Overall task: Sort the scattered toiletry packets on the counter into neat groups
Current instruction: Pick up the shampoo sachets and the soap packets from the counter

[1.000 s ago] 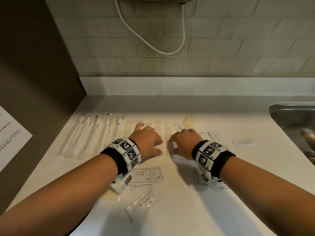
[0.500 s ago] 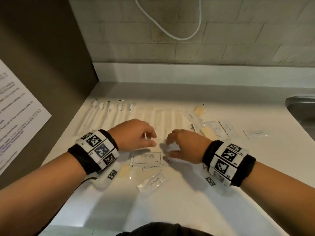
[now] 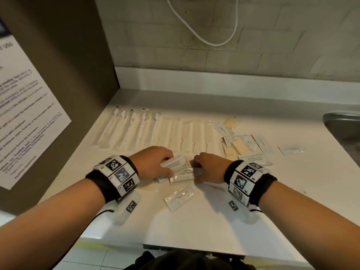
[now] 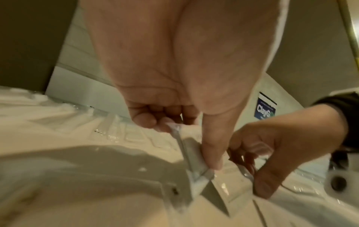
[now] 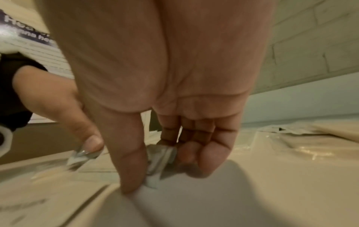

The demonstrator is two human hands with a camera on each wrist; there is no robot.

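Observation:
Two white "shampoo with conditioner" packets lie overlapping at the counter's middle. My left hand (image 3: 165, 165) pinches the upper packet (image 3: 176, 164) between thumb and fingers; the left wrist view shows the same packet (image 4: 189, 155) lifted on edge. To its right, my right hand (image 3: 197, 169) pinches the edge of the lower packet (image 3: 183, 175), seen crumpled (image 5: 160, 155) between thumb and curled fingers. A clear toothpaste packet (image 3: 181, 197) lies just in front of both hands.
Wrapped toothbrushes (image 3: 132, 129) and combs (image 3: 187, 137) lie in a neat row behind the hands. A loose cluster of packets (image 3: 240, 146) sits to the right, a lone packet (image 3: 291, 150) farther right. A steel sink (image 3: 344, 131) is at the right edge; a brown wall with a notice (image 3: 29, 114) stands left.
Both hands drew back toward me from the comb row to the shampoo packets and took hold of one each; the left hand's packet is lifted off the pile.

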